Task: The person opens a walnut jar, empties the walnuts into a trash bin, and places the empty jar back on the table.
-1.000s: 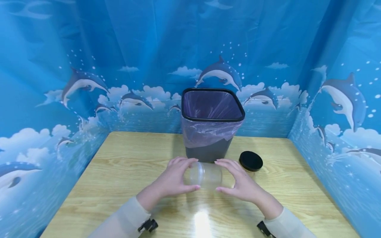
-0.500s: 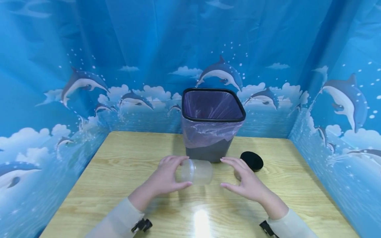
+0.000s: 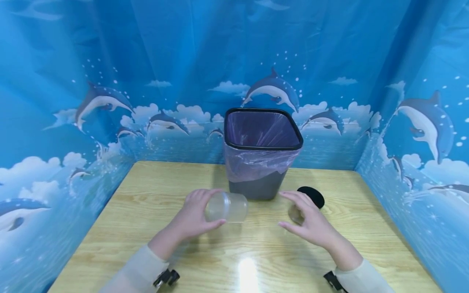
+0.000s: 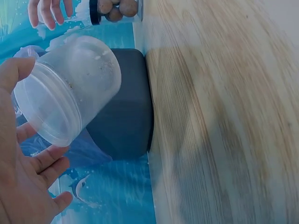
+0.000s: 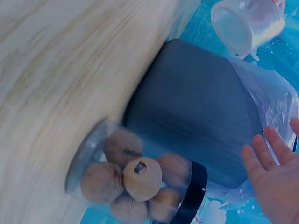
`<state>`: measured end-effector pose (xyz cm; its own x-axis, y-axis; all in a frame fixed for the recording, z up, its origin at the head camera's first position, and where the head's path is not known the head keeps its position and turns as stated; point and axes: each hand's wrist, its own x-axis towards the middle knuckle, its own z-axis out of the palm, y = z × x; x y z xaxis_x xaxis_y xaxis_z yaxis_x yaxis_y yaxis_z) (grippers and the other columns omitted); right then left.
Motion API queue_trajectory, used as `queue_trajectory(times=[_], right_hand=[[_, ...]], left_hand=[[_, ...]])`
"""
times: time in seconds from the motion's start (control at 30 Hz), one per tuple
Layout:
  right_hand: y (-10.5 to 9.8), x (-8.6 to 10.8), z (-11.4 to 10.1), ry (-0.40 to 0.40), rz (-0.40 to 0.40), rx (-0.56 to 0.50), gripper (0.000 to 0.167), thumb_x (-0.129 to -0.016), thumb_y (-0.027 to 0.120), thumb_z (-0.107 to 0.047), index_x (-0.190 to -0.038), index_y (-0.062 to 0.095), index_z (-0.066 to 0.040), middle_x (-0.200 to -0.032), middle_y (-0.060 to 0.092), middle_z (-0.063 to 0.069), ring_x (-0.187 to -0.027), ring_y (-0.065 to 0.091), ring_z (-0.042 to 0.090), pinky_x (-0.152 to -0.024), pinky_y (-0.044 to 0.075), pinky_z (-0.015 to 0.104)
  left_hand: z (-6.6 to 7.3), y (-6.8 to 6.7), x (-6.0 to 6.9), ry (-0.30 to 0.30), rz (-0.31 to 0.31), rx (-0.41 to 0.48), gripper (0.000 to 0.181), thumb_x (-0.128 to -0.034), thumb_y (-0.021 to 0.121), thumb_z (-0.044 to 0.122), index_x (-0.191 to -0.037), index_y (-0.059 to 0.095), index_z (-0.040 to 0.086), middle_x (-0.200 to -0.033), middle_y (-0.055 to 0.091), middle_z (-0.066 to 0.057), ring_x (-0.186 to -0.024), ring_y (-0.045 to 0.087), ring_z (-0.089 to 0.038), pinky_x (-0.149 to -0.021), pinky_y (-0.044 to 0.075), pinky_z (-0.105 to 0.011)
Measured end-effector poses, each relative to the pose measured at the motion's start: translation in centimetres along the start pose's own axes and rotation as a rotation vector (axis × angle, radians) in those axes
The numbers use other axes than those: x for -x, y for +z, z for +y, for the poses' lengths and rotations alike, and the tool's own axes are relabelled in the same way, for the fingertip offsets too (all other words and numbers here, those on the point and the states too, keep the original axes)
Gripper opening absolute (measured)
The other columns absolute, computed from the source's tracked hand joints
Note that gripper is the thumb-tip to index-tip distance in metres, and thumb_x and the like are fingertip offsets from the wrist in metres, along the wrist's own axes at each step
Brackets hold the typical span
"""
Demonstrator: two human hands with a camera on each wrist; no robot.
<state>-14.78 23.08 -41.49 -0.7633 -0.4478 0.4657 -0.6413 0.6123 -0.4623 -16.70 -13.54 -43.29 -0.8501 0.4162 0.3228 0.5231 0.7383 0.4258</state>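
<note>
My left hand (image 3: 190, 215) grips a clear plastic jar (image 3: 236, 207) by its open, ridged mouth, thumb and fingers on either side. Held above the table, this jar lies sideways with its base towards the right; in the left wrist view its see-through wall (image 4: 96, 77) shows nothing inside but small specks. My right hand (image 3: 311, 224) holds nothing, its thumb and fingers spread apart. Near it stands a second clear jar (image 5: 96, 151) with a black lid (image 3: 311, 196), largely hidden by that hand in the head view. Several round brown, nut-like balls (image 5: 142, 179) fill this jar.
A dark grey trash bin (image 3: 256, 186) with a purple bag liner (image 3: 256, 162) and black rim stands at the back middle of the wooden table (image 3: 165, 183). Blue curtains (image 3: 198, 61) with dolphins enclose the back and sides.
The clear jar has moved left with my left hand, away from my right hand. My right hand has drawn off to the right, over the lidded jar.
</note>
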Motion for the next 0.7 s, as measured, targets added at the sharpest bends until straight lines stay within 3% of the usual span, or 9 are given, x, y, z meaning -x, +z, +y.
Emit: queue_trajectory(times=[0.4, 0.6, 0.7], right_hand=[[-1.4, 0.4, 0.3, 0.031, 0.022, 0.023, 0.079, -0.079, 0.086, -0.023, -0.148, 0.047, -0.021, -0.146, 0.049, 0.006, -0.133, 0.042, 0.029, -0.102, 0.038, 0.06], [-1.9, 0.9, 0.7, 0.053, 0.054, 0.054, 0.08, -0.079, 0.087, -0.023, -0.148, 0.047, -0.026, -0.146, 0.048, 0.0, -0.133, 0.044, 0.024, -0.107, 0.037, 0.035], [-2.1, 1.1, 0.8, 0.066, 0.07, 0.049, 0.08, -0.078, 0.087, -0.021, -0.148, 0.048, -0.025, -0.145, 0.049, 0.004, -0.132, 0.045, 0.026, -0.108, 0.037, 0.038]], left_hand=[[-1.3, -0.6, 0.3, -0.028, 0.021, -0.046, 0.09, -0.0747, 0.08, 0.056, -0.147, 0.047, 0.014, -0.132, 0.057, -0.014, -0.125, 0.049, -0.035, -0.111, 0.028, -0.063], [-2.0, -1.0, 0.4, -0.035, 0.035, -0.065, 0.09, -0.0746, 0.08, 0.055, -0.147, 0.047, 0.012, -0.13, 0.057, -0.015, -0.123, 0.049, -0.036, -0.11, 0.028, -0.064], [-2.3, -1.2, 0.4, -0.036, 0.049, -0.069, 0.089, -0.0746, 0.081, 0.054, -0.146, 0.047, 0.012, -0.129, 0.057, -0.015, -0.122, 0.049, -0.036, -0.109, 0.028, -0.064]])
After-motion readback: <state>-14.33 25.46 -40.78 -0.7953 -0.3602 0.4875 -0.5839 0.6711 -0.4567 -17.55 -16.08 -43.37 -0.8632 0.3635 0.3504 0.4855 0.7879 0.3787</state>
